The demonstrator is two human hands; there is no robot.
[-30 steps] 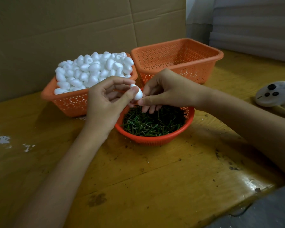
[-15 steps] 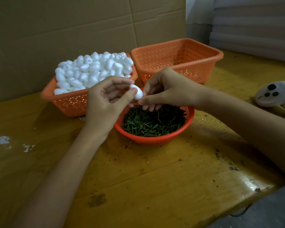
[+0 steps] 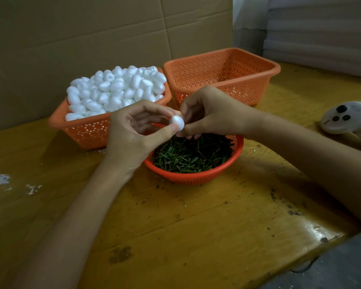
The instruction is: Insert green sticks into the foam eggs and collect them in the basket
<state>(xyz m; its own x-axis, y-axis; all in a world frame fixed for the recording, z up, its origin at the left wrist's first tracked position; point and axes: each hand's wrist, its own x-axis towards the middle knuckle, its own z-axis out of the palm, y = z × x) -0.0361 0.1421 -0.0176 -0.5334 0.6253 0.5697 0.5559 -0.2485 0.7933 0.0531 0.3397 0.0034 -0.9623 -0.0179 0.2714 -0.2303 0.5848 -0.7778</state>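
Yellow wooden table (image 3: pixel 175 226): white foam egg (image 3: pixel 177 122) is pinched between left hand (image 3: pixel 131 132) thumb and fingertips, above round orange basket (image 3: pixel 196 178) of green sticks (image 3: pixel 192 157); egg's right end is pinched by curled right hand (image 3: pixel 208 113).

A worn yellow wooden table (image 3: pixel 196 226) with dark scuffs and white flecks (image 3: pixel 0 180) on its left side stands against a wall of brown cardboard (image 3: pixel 92 38). Pale stacked sheets (image 3: pixel 321 28) sit at the back right. Dim light, with a glare on the table's near right edge.
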